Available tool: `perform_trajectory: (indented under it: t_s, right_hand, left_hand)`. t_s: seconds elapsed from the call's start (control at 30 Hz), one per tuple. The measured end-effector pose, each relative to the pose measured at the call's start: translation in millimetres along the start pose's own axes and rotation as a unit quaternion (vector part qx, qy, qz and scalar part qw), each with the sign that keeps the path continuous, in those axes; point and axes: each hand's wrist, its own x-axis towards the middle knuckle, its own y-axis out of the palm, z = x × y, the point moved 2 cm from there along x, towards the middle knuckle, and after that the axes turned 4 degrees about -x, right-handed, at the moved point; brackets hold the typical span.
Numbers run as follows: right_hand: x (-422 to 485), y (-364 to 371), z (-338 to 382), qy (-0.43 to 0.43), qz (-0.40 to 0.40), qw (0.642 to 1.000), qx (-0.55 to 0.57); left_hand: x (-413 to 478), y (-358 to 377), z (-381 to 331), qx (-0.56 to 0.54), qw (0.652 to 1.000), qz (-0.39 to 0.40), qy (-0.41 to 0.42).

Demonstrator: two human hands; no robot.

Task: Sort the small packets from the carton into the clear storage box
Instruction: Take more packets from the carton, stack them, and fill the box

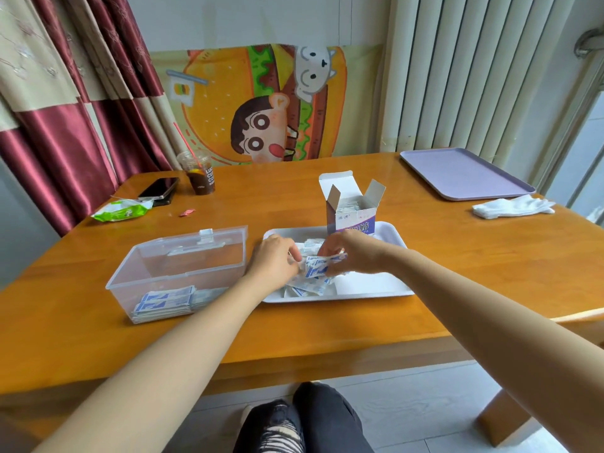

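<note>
Head view, clock directions taken from the middle of the surface (425, 256), with 12 o'clock pointing away from the person.

1. Surface: wooden, orange-brown, and carries all items below.
2. Lilac tray (464, 173): lies flat at 2 o'clock, near the far right corner.
3. White tray (376, 286): lies at the middle, just right of the clear storage box (130, 289).
4. Clear storage box: stands at 9 o'clock with its lid (209, 243) raised at the far side. Stacked packets (163, 304) lie flat against its near wall.
5. Carton (351, 220): stands upright on the far edge of the white tray at 12 o'clock, flaps open. Contents show inside the top but are too small to tell.
6. Left grip (274, 259): over the left part of the white tray, fingers curled and pinching the left end of a bundle of packets (318, 266).
7. Right grip (353, 256): directly opposite, fingers curled round the right end of the same bundle. The bundle is held above the tray.
8. White gloves (513, 207): lie at 3 o'clock, near the lilac tray.
9. Green pouch (121, 212): lies at 10 o'clock, beside a phone (159, 188).
10. Drink cup (199, 178): stands at 11 o'clock, just right of the phone.
11. Loose packets (307, 287): lie scattered on the white tray under both grips.
12. Red scrap (186, 213): lies at 10 o'clock, between the green pouch and the carton.
</note>
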Motion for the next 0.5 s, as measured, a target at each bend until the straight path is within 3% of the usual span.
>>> perform_trajectory:
  t_s: [0.13,0.33,0.5]
  right_hand:
    - [6.1,13.5,2.7,-0.021,-0.007,0.999,-0.037]
    - [4.9,17.8,-1.0,-0.024,0.022,0.996,-0.078]
    - [-7.1,-1.3,-23.7,0.044,-0.01,0.999,0.027]
  left_hand:
    - [-7.8,3.7,6.4,-0.01,0.997,0.079,-0.014]
    - [-7.4,8.1,15.1,-0.003,0.995,0.096,-0.016]
    - [-3.3,9.0,18.6,0.012,0.995,0.089,-0.035]
